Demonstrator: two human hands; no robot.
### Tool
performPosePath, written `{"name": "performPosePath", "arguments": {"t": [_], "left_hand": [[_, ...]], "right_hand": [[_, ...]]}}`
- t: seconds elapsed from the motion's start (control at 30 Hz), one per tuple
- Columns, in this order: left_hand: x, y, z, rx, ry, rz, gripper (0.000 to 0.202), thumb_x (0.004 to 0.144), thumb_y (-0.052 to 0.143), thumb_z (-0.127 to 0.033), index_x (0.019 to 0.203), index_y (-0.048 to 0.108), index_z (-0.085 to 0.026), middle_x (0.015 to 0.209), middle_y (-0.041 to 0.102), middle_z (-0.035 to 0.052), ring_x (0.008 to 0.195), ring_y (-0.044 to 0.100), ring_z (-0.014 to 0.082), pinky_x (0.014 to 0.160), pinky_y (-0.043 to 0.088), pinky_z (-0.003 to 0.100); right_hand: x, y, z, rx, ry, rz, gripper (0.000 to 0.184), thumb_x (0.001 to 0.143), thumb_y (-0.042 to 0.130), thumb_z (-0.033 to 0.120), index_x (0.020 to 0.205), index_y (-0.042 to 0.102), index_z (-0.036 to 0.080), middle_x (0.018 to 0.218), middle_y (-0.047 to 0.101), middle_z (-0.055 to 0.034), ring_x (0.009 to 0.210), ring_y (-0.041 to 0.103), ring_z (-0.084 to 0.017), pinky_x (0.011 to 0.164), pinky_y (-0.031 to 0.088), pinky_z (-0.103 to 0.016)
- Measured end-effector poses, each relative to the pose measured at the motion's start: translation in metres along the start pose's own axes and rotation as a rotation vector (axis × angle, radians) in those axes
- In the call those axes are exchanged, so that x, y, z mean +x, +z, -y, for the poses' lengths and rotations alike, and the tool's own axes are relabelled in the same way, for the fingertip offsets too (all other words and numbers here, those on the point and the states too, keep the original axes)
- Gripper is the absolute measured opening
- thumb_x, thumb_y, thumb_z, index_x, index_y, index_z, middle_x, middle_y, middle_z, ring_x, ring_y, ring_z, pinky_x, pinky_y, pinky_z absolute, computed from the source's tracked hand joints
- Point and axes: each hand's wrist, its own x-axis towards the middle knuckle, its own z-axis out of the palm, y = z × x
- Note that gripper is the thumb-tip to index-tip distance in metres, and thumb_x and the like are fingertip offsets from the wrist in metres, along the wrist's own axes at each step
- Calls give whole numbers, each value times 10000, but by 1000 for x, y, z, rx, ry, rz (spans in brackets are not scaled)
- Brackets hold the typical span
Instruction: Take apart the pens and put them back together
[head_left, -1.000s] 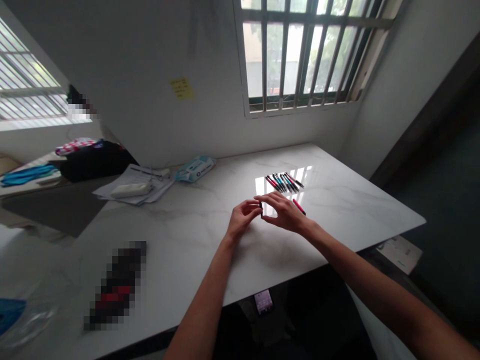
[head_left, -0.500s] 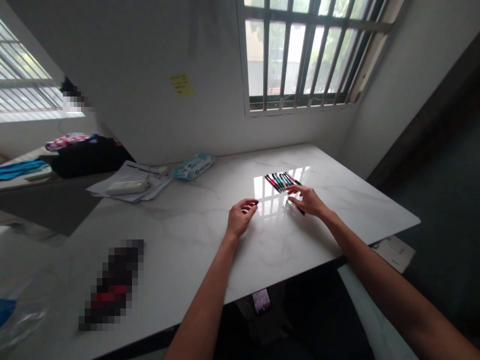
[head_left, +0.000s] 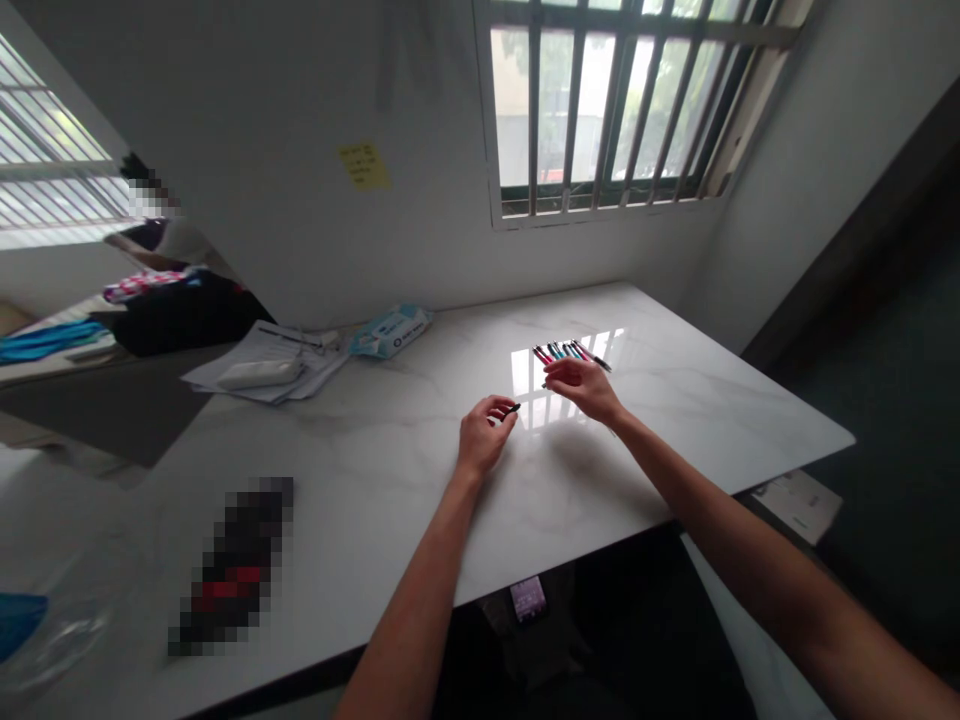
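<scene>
My left hand [head_left: 484, 437] rests on the white marbled table [head_left: 360, 470], its thumb and fingers pinching a small black pen cap [head_left: 514, 408]. To the right, my right hand [head_left: 583, 388] is raised a little above the surface, fingers closed round a pen whose pale tip [head_left: 545, 386] pokes out toward the left; most of it is hidden by the hand. Just behind that hand lies a row of pens [head_left: 550, 352] in red, teal and black, partly covered by my fingers.
A blue and white wipes pack [head_left: 394, 331] and papers [head_left: 255, 365] lie along the wall. A blurred dark object [head_left: 232, 565] sits at the left, near a clear plastic bottle [head_left: 71, 640]. A phone [head_left: 528, 600] is below the table edge.
My right hand has moved left toward my left hand and closed round the pen that lay beneath it. The left hand keeps its pinch in nearly the same place.
</scene>
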Motion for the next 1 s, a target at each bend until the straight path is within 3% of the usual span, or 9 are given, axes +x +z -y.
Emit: {"name": "performPosePath", "arguments": {"t": [0.1,0.2,0.6,1.0], "left_hand": [[0,0,2,29,36,3,110,854,734,-253,954,779,-246,984,788,24,818,692,168,717,514,294],[-1,2,2,55,73,4,110,859,737,-220,956,783,-245,980,782,25,861,706,175,755,525,300],[-6,2,-5,52,145,35,127,872,744,-178,967,785,-250,995,782,14,883,707,170,780,508,307],[-4,1,0,40,143,42,128,871,772,-192,957,819,-274,1001,809,9,883,719,176,778,506,316]], "right_hand": [[-9,21,-4,118,40,4,383,801,882,449,1076,766,209,980,819,-72,936,811,-237,919,657,-392],[-19,29,-8,147,75,18,394,796,894,442,1081,765,204,975,818,-71,939,810,-234,897,658,-380],[-23,31,-14,95,73,109,319,831,848,411,1069,778,211,1002,823,-69,942,797,-220,913,641,-381],[-23,29,-9,-12,56,144,292,867,794,413,1060,782,194,945,806,-64,848,755,-203,793,598,-335]]}}
